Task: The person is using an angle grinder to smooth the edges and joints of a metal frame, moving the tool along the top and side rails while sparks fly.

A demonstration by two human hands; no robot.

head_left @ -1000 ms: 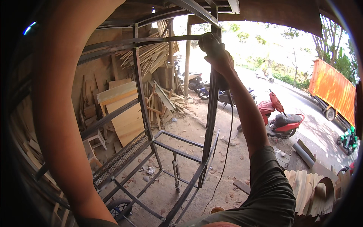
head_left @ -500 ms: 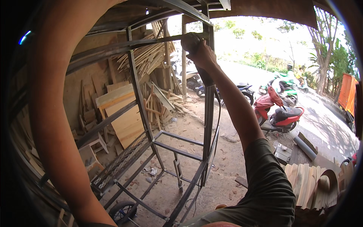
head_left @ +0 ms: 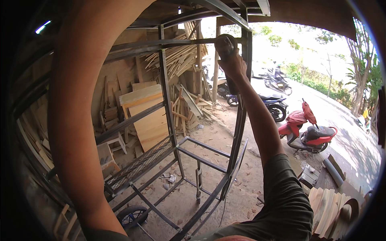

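My right hand (head_left: 236,66) is raised at the far end of my stretched arm, its fingers wrapped round a dark angle grinder (head_left: 225,46). The grinder's round head is up beside a horizontal bar, close to the upright post (head_left: 237,132) of a tall metal cart frame; whether the disc touches the metal I cannot tell. Its body points down along the post. My left arm (head_left: 76,120) rises in a big curve on the left and leaves the picture at the top, so the left hand is hidden. A small wheel (head_left: 132,217) sits low on the frame.
Wood scraps (head_left: 173,60) and a pale board (head_left: 148,128) lean at the back wall. A red scooter (head_left: 307,130) stands by the road, with other motorbikes beyond. Stacked wooden slats (head_left: 325,207) lie at lower right. A mesh panel (head_left: 140,162) lies within the frame.
The whole view has shifted, so the frame, the grinder and the scooter sit further right in the picture. My right hand still grips the grinder near the post. Riders on the road have moved.
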